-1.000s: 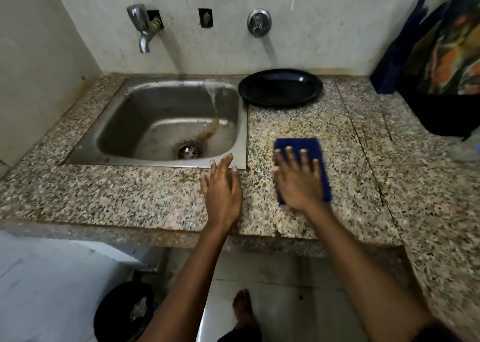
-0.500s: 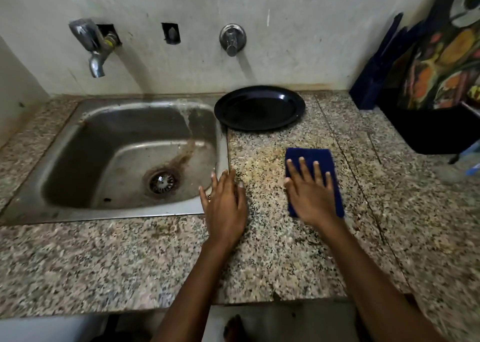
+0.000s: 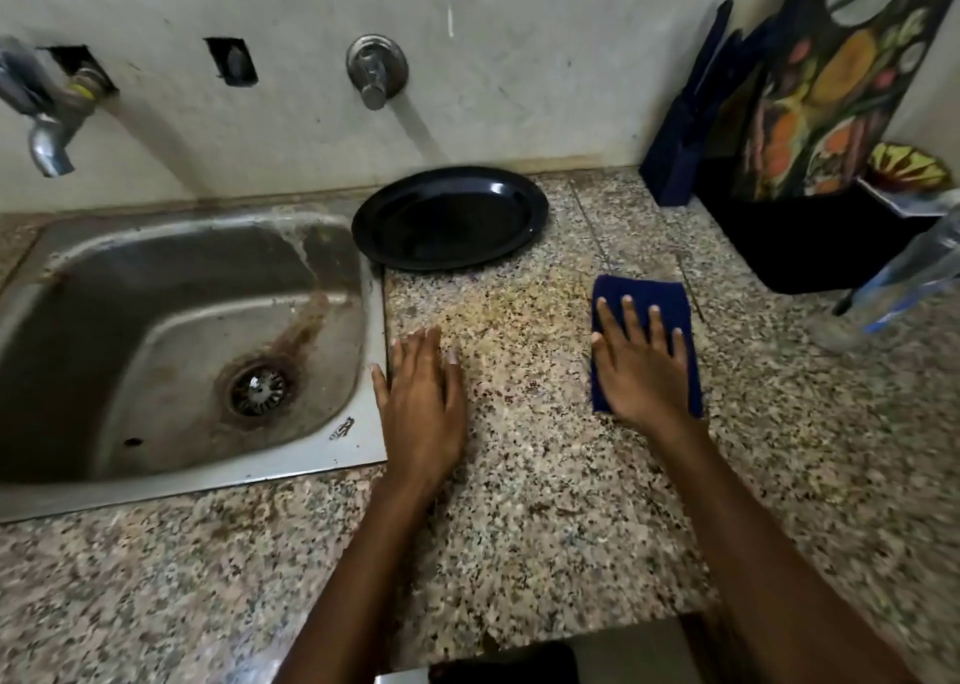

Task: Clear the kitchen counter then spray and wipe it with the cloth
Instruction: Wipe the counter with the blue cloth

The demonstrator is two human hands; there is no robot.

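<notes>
A folded dark blue cloth (image 3: 647, 296) lies flat on the speckled granite counter (image 3: 545, 475), right of the sink. My right hand (image 3: 641, 366) presses on it with straight, spread fingers and covers its lower half. My left hand (image 3: 423, 402) rests flat on the counter with straight fingers, its thumb over the sink's right rim, holding nothing. A black plate (image 3: 449, 218) sits on the counter behind both hands, against the wall.
A stained steel sink (image 3: 171, 340) fills the left, with a tap (image 3: 49, 111) above it and a wall valve (image 3: 376, 70). At the right stand a dark blue holder (image 3: 675, 153), a black box (image 3: 810, 246) with a fruit-print board, and a clear plastic bottle (image 3: 904, 278).
My right hand has slid the cloth right and away from me, toward the black box. My left hand stays by the sink rim. The camera has moved closer and to the right.
</notes>
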